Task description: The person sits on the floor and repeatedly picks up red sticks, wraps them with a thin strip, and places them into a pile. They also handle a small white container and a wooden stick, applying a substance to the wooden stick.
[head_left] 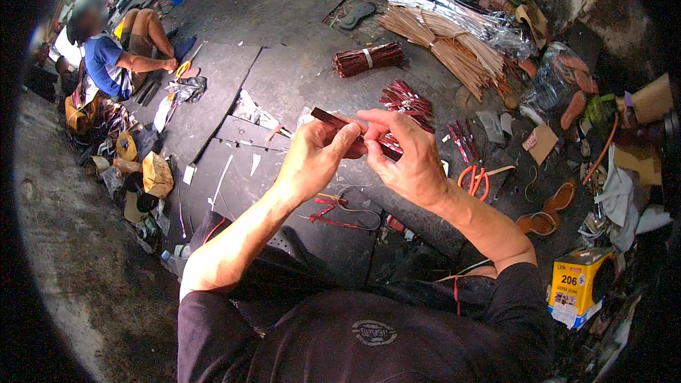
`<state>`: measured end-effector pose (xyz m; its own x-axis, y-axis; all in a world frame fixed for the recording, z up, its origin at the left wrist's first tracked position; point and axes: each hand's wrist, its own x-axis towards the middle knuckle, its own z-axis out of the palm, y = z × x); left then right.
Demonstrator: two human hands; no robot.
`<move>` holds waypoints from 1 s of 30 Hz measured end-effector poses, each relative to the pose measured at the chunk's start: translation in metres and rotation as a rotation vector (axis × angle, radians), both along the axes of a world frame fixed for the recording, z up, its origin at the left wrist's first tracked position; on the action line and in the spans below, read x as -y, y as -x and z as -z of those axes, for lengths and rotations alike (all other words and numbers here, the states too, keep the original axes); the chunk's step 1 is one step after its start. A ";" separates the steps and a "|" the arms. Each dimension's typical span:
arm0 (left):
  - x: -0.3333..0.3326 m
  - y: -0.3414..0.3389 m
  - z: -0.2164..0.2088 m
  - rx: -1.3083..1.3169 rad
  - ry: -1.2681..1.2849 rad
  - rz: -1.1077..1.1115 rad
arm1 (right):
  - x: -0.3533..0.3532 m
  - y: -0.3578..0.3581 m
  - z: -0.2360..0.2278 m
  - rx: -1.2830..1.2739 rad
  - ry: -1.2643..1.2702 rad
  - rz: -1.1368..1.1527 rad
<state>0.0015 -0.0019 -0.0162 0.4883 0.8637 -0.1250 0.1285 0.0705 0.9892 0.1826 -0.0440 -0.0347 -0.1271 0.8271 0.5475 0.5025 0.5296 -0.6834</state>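
Between both hands, raised over the dark floor, is a narrow dark brown strip [325,117] that looks like leather. My left hand [313,154] pinches it with the thumb on top. My right hand [406,159] grips the same strip further right, thumb and fingers pressed together. The fingers hide the middle of the strip. Just beyond the right hand lies a fanned bundle of dark red strips [408,99]. Farther off is a dark red bundle [367,60] tied with a pale band. A few loose red strips [462,140] lie right of the right hand.
Orange-handled scissors [474,183] lie near my right forearm. Large bundles of tan strips [443,42] and silvery strips [454,7] lie at the far right. A yellow box [578,284] stands lower right. Another person [110,64] sits at the far left beside scraps and bags.
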 end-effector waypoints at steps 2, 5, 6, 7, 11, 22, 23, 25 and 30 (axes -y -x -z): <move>-0.003 -0.001 0.001 0.035 0.024 0.016 | 0.000 -0.001 0.001 -0.057 0.046 0.011; -0.003 -0.004 0.002 0.040 -0.019 0.053 | 0.000 -0.004 0.002 -0.065 0.085 0.048; 0.000 -0.005 -0.004 -0.014 -0.103 0.062 | 0.000 -0.005 0.000 -0.074 0.096 0.053; 0.003 -0.005 -0.007 -0.071 -0.186 0.066 | 0.001 -0.004 -0.001 -0.086 0.108 0.053; 0.002 -0.004 -0.005 -0.131 -0.205 0.042 | 0.001 -0.002 -0.003 -0.056 0.054 0.049; -0.003 0.002 0.005 0.019 -0.008 0.066 | -0.003 -0.001 0.005 -0.010 0.000 0.025; -0.003 0.002 0.005 0.017 -0.017 0.074 | -0.002 -0.001 0.005 0.013 -0.016 0.025; -0.002 0.002 0.004 0.012 -0.033 0.090 | -0.002 0.000 0.003 0.039 -0.031 0.022; -0.003 0.003 0.005 0.107 0.053 0.090 | 0.001 -0.003 0.004 -0.042 0.050 0.055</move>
<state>-0.0010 0.0012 -0.0207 0.5763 0.8094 -0.1126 0.0311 0.1160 0.9928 0.1857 -0.0451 -0.0384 -0.0587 0.8589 0.5088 0.4998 0.4665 -0.7298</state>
